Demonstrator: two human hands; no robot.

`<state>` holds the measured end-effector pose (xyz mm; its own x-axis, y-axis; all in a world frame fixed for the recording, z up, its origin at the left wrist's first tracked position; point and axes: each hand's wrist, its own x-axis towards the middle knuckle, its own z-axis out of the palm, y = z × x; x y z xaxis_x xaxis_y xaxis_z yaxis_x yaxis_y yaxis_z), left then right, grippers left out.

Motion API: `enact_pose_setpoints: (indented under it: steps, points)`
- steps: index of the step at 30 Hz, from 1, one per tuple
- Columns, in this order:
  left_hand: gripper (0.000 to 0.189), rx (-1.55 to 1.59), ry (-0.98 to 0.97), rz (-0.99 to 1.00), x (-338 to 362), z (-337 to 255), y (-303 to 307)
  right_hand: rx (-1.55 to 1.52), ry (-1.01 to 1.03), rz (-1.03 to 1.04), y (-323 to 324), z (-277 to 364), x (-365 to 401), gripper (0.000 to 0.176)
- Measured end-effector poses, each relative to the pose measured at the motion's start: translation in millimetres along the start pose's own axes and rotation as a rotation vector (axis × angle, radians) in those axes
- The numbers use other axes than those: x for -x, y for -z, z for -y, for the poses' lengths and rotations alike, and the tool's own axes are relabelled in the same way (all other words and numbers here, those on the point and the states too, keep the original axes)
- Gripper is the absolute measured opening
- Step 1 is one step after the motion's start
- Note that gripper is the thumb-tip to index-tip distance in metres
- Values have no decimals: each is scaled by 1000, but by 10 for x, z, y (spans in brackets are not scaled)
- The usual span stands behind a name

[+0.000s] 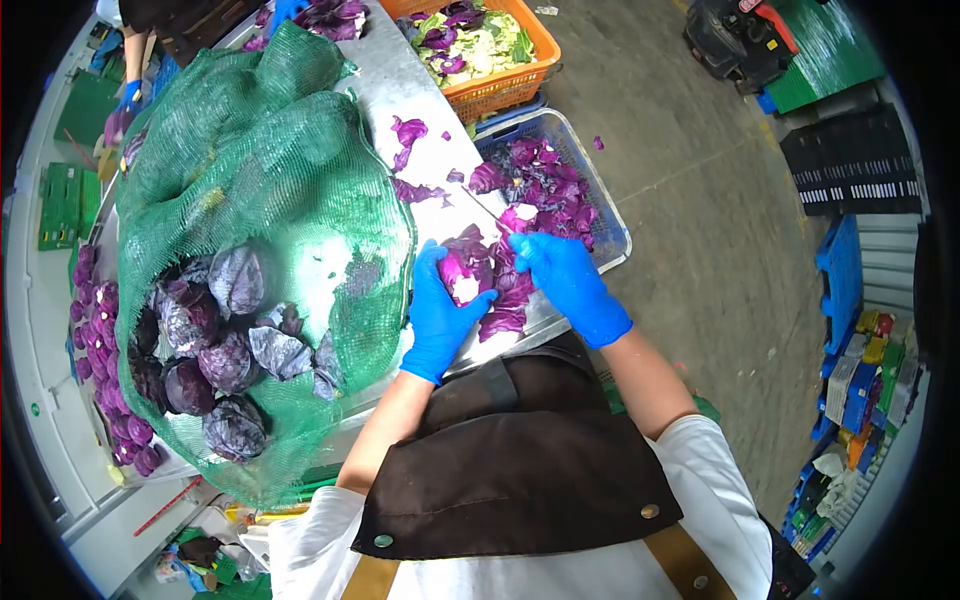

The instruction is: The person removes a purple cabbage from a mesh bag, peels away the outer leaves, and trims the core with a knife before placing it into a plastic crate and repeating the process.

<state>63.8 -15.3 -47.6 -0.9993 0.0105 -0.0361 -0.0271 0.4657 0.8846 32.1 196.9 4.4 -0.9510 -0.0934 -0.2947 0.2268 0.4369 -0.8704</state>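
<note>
My left hand [442,312], in a blue glove, grips a purple cabbage [467,262] with a pale cut patch, held over the metal table [385,60] near its edge. Just to the right, my right hand [568,282], also gloved in blue, is closed around a knife [483,205] whose thin blade points up and to the left. Loose purple leaves [507,310] lie beside and under the cabbage. On the left, a green mesh bag [265,150] lies open with several whole cabbages [228,360] inside.
A blue crate [622,225] of purple leaves stands beyond the table's right edge, below an orange crate [545,50] of trimmings. Trimmed cabbages [100,350] line the far left. At top left is a co-worker's gloved hand [130,95]. Pallets and machinery stand far right.
</note>
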Motion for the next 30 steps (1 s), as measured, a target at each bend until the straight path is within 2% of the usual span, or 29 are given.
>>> enact_pose_setpoints:
  steps: [1, 4, 7, 9, 10, 13, 14, 15, 16, 17, 18, 20, 21, 22, 25, 26, 27, 28, 30]
  points:
    - [97, 16, 38, 27, -11, -63, 16, 69, 100, -32, -42, 32, 14, 43]
    - [99, -177, -86, 70, -47, -44, 80, 262, 329, -24, -228, 240, -59, 47]
    - [99, 26, -84, 132, -83, 12, 120, 393, 462, 52, -406, 184, -391, 39]
    - [99, -72, -106, 146, -7, -41, 195, 589, 287, 5, -442, 24, -707, 33]
    - [99, -66, -113, 140, 53, -54, 215, 579, 232, -113, -421, -40, -806, 28]
    - [99, 106, -74, 120, 114, 145, 251, 413, 30, -117, -258, -79, -670, 34]
    - [98, 168, -51, 125, 106, 162, 272, 337, 56, -114, -195, -26, -519, 52]
    - [97, 229, -26, 129, 107, 168, 280, 276, 77, -38, -191, 50, -391, 57]
    - [92, 150, -59, 107, 68, 107, 287, 212, 96, 39, -201, 114, -265, 63]
    - [89, 147, 48, 126, 18, 24, 293, 145, 112, 113, -231, 134, -161, 69]
    - [86, 142, 151, 148, -48, -74, 287, 33, 267, 110, -441, -160, -162, 69]
    - [79, 96, 332, 171, -145, -196, 268, -311, 195, 188, -668, -550, -276, 62]
    - [78, 124, 291, 167, -151, -146, 255, -484, 161, 222, -693, -621, -320, 59]
    - [78, 150, 251, 163, -128, -50, 251, -449, 158, 209, -610, -554, -319, 47]
    - [83, 181, 206, 164, -22, 15, 297, -136, 135, 255, -472, -472, -379, 44]
    - [85, 166, 170, 162, 41, 20, 319, -113, 90, 67, -536, -654, -407, 40]
    - [87, 151, 126, 156, 75, 34, 333, -46, 116, 69, -490, -640, -457, 40]
    - [90, 293, 86, 132, 156, 94, 305, 18, 136, 76, -470, -632, -486, 40]
    - [90, 392, 148, 75, 258, 99, 322, 170, 194, 43, -465, -418, -373, 33]
